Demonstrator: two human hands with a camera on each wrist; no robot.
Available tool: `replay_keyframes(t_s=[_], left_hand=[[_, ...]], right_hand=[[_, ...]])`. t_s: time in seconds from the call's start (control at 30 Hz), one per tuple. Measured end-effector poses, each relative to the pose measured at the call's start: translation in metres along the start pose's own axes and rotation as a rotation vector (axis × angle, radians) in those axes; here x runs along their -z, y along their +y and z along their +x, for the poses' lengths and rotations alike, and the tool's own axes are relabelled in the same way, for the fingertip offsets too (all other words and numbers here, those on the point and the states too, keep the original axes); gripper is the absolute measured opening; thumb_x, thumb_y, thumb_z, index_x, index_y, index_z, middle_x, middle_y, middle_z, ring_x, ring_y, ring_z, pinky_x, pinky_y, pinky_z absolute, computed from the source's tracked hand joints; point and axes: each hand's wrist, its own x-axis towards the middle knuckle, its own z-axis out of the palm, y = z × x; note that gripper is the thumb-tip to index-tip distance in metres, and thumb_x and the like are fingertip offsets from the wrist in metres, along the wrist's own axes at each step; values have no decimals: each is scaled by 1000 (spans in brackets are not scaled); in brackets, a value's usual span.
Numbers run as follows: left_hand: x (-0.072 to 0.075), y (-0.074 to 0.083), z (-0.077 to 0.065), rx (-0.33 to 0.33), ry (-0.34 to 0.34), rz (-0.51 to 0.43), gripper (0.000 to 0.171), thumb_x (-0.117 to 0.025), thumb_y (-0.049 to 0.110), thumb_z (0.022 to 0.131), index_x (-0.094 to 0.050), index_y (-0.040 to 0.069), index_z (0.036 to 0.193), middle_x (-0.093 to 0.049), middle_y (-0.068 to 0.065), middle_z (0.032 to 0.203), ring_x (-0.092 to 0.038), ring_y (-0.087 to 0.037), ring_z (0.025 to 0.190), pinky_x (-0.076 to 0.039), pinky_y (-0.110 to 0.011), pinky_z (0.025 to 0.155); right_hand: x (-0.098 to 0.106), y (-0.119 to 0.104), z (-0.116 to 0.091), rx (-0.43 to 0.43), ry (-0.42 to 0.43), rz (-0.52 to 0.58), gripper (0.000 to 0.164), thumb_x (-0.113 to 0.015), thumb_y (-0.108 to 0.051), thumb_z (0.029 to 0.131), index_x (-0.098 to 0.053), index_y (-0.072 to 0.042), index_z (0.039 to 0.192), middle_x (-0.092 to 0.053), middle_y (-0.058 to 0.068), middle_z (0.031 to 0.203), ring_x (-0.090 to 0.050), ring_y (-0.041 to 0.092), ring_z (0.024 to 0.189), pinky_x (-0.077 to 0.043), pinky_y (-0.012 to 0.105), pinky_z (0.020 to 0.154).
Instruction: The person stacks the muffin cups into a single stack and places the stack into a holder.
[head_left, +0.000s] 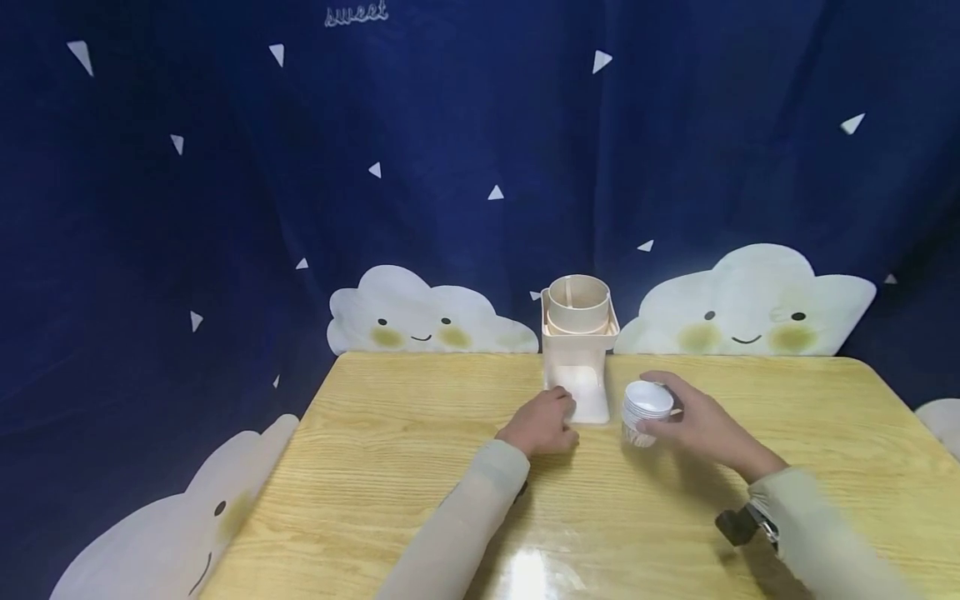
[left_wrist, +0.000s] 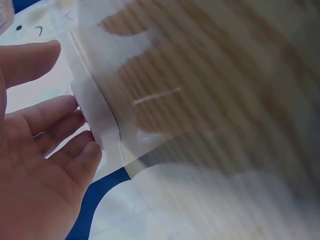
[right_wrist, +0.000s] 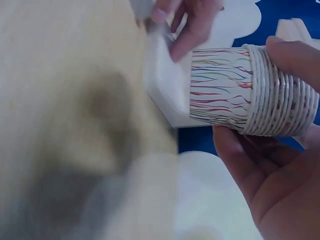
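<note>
A stack of paper cups, white-rimmed with thin coloured wavy lines on the sides, is in my right hand. Thumb and fingers grip it from opposite sides, mouths up, just right of a cream cup dispenser. The dispenser stands near the table's far edge, with a round tube on top and a flat base. My left hand is at the left front of that base. In the left wrist view its fingertips touch the base's edge, while the thumb stands apart.
The wood-grain table spreads to both sides of the arms. Behind it hangs a dark blue curtain with white triangles and smiling clouds. A dark device sits at my right wrist.
</note>
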Motion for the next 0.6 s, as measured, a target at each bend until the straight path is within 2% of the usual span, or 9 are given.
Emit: replay_keyframes(t_s=[0.17, 0.3, 0.47, 0.6], left_hand=[[3, 1, -1, -1, -1, 5, 17, -65, 30, 83, -52, 18, 81, -61, 3, 116, -54, -11, 97, -48, -20, 92], [5, 1, -1, -8, 0, 15, 18, -64, 30, 83, -51, 18, 79, -60, 3, 112, -53, -11, 94, -48, -21, 90], [5, 1, -2, -3, 3, 15, 17, -64, 30, 83, -51, 18, 79, -61, 2, 112, -53, -11, 94, -49, -22, 90], [2, 0, -2, -8, -2, -1, 16, -63, 30, 83, -51, 19, 82, -61, 2, 119, -55, -12, 100, -49, -23, 94]], right_hand=[[28, -8, 4, 10, -23, -53, 72, -82, -30, 81, -45, -3, 137, -63, 24, 121, -66, 34, 102, -53, 30, 77], [47, -15, 7, 14, -11, -91, 72, -82, -30, 81, -44, -2, 136, -62, 25, 119, -67, 35, 100, -53, 29, 74], [58, -21, 16, 13, 8, -107, 76, -80, -32, 83, -40, 1, 139, -59, 29, 123, -65, 42, 105, -56, 38, 78], [64, -24, 22, 24, 26, -123, 79, -79, -29, 84, -37, -1, 144, -58, 30, 123, -66, 40, 101, -56, 37, 75]])
